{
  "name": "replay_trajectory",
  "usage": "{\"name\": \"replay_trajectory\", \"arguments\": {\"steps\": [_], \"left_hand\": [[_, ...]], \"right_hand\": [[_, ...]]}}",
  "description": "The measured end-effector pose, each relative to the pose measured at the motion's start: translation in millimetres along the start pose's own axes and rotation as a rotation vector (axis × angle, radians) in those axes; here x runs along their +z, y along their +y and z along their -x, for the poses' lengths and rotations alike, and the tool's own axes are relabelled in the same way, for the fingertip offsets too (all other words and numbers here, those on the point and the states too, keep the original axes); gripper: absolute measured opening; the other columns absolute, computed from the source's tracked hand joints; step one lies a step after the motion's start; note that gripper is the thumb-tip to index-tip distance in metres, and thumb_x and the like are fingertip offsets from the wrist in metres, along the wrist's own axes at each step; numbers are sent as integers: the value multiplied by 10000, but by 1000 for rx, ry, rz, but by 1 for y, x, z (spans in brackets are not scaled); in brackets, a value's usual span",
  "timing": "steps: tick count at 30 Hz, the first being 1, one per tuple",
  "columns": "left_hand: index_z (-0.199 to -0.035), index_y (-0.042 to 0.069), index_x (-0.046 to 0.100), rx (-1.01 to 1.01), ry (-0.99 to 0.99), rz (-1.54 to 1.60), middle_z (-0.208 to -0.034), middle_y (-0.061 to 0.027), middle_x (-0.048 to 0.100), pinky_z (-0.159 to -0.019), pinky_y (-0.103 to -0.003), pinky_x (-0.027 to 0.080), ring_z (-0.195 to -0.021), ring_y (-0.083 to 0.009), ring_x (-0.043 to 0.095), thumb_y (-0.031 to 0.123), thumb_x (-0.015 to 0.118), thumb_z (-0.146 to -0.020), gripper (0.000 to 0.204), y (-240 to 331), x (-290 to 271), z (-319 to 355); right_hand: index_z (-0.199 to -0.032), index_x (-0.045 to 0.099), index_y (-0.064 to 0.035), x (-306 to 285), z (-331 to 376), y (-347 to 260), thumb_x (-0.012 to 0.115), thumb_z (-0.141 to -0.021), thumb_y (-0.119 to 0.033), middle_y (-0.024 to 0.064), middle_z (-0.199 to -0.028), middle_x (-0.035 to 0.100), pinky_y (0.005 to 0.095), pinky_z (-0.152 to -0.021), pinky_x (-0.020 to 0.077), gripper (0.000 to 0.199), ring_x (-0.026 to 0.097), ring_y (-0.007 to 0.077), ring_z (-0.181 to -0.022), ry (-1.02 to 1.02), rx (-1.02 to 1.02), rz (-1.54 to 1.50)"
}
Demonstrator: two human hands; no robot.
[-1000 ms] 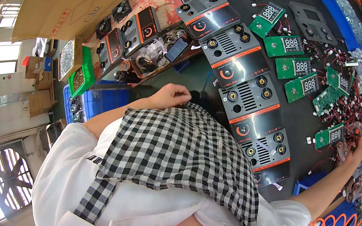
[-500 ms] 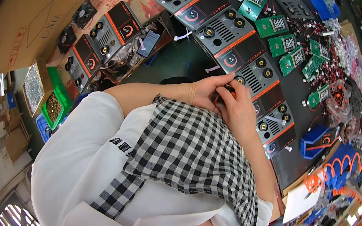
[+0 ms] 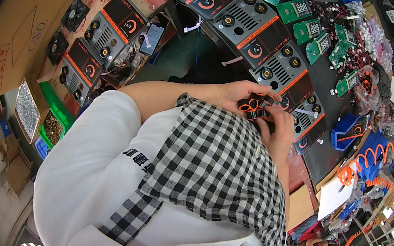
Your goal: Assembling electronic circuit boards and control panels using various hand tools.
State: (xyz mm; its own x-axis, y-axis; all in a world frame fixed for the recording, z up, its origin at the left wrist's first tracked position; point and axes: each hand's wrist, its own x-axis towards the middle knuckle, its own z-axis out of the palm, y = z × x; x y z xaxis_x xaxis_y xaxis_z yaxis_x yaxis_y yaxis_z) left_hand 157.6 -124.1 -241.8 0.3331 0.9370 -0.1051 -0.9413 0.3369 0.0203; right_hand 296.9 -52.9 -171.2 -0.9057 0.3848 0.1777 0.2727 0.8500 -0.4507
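Note:
My left hand [image 3: 238, 92] and my right hand [image 3: 280, 129] meet close to my chest, above a black-and-white checked apron. Together they hold a small black panel with an orange ring [image 3: 255, 106]. The left fingers curl over its top and the right fingers grip it from below. Just beyond the hands a curved row of black and grey front panels with orange trim [image 3: 266, 47] lies on the dark workbench [image 3: 330, 91].
Green circuit boards [image 3: 313, 31] with wires lie at the far side of the bench. More black panels [image 3: 105, 26] and a phone [image 3: 152, 39] sit to the left. A blue bin [image 3: 347, 135], an orange coiled hose [image 3: 376, 156] and a cardboard box [image 3: 16, 39] surround the bench.
My right hand came back from the far right of the bench to my chest and joined the left hand on the small panel. My view has tilted further to the left.

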Motion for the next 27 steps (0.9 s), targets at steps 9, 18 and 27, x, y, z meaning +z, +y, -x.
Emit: {"name": "replay_trajectory", "arguments": {"steps": [9, 18, 27], "left_hand": [[-1123, 64, 412, -91, 105, -50, -1023, -120, 516, -671, -349, 498, -834, -228, 567, 282, 320, -893, 331, -31, 10, -29], [-1027, 73, 495, -292, 363, -233, -876, -90, 554, -541, -291, 449, -674, -171, 542, 265, 440, -850, 267, -57, -23, -71], [-1133, 109, 436, -470, 395, -298, -990, -74, 528, -621, -310, 453, -815, -211, 552, 404, 363, -863, 407, -86, -29, -110]], "right_hand": [[-978, 507, -26, -19, 46, 41, 530, -770, -17, 57, -832, 566, 185, -615, 415, 209, 536, 82, -710, 55, 258, -285], [-931, 530, -22, -36, 123, 131, 612, -727, -49, 35, -881, 462, 200, -628, 420, 221, 483, 97, -759, 426, 768, -309], [-915, 543, -11, -27, 116, 144, 619, -676, -49, 108, -791, 540, 275, -564, 451, 253, 538, 193, -600, 424, 679, -117]]}}
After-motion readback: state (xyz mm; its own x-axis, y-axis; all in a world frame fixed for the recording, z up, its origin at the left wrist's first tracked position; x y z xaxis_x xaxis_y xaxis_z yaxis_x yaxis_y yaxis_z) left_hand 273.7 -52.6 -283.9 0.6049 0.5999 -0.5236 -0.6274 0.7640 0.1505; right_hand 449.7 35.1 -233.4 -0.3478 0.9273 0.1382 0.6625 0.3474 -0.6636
